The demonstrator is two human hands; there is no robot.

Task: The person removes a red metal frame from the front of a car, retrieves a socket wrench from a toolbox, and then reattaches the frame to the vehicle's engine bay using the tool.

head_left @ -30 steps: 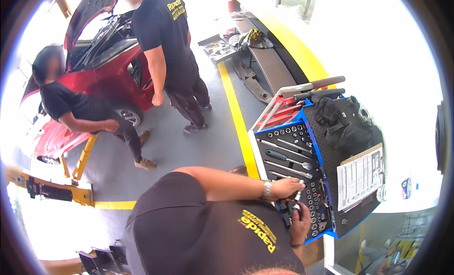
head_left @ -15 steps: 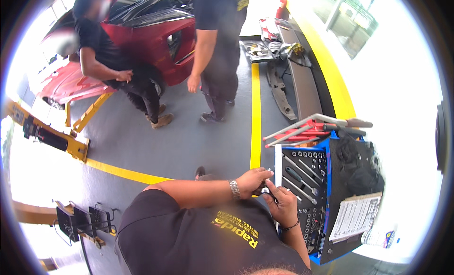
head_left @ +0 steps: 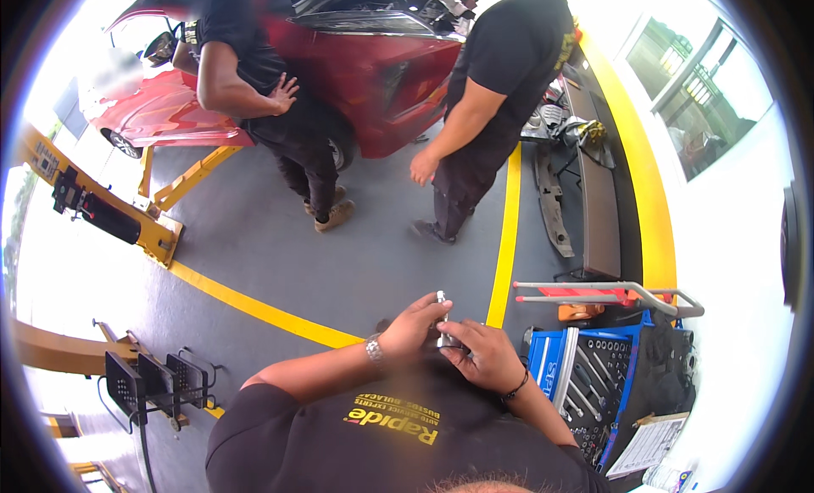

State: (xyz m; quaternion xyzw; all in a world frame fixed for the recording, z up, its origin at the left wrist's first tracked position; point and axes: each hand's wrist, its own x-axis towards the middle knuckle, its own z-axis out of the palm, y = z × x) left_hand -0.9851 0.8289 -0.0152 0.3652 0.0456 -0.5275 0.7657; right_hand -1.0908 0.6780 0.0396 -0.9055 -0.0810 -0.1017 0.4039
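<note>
Head view: a small silver metal piece (head_left: 441, 297) is located between the person's two hands, above the grey floor (head_left: 356, 264). The left hand (head_left: 410, 328) grips it with bent fingers; the right hand (head_left: 487, 354) grasps it lower down. Fingers cover much of it, so its full shape cannot be told. Two co-workers, one at left (head_left: 280, 103) and one at right (head_left: 500, 77), stand between the hands and a glossy red car (head_left: 381, 86), obstructing the way to it. A yellow steel lift arm (head_left: 102, 209) stands at left. On the right, a blue drawer (head_left: 545, 362) holds shiny metal tools in dark, matt lining. Beyond it are a grey tubular handle (head_left: 612, 285), a curved grey panel (head_left: 552, 205) and a long, flat brown tabletop (head_left: 600, 222).
</note>
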